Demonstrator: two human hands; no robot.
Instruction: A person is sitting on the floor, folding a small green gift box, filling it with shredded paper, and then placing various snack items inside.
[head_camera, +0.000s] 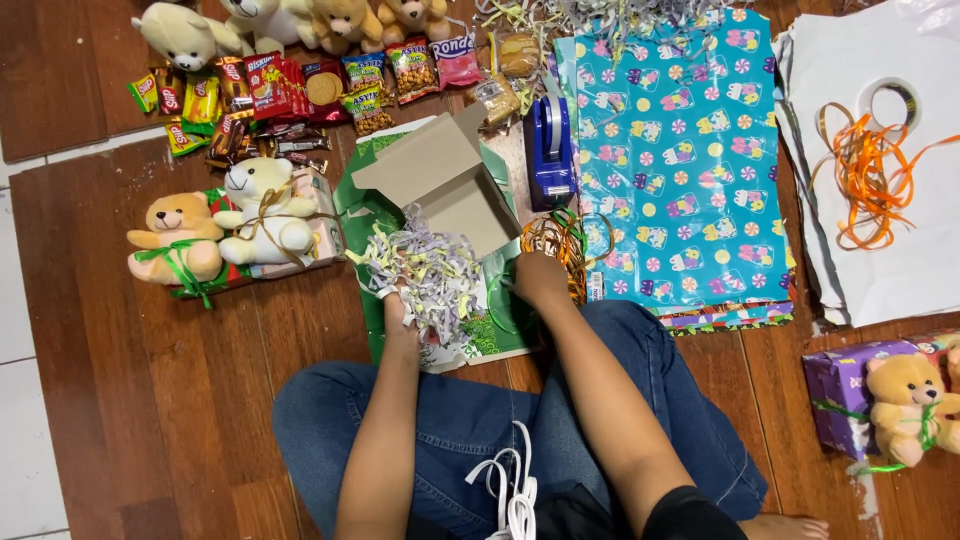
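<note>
Person sits cross-legged on a wood floor (200, 400). Left hand (400, 312) is closed around a clump of shredded paper (432, 272), lifted just in front of the open cardboard box (445, 180), likely so the filler can drop in. Right hand (540, 278) rests palm-down on green wrapping paper (372, 215) beside the box, apparently pinning the sheet; fingers curled, grip unclear. Curly ribbon (560, 240) lies touching the right hand's far side, blue tape dispenser (548, 150) just beyond. Teddy bears (225, 225) sit well left of the left hand, snack packs (300, 90) farther ahead.
</note>
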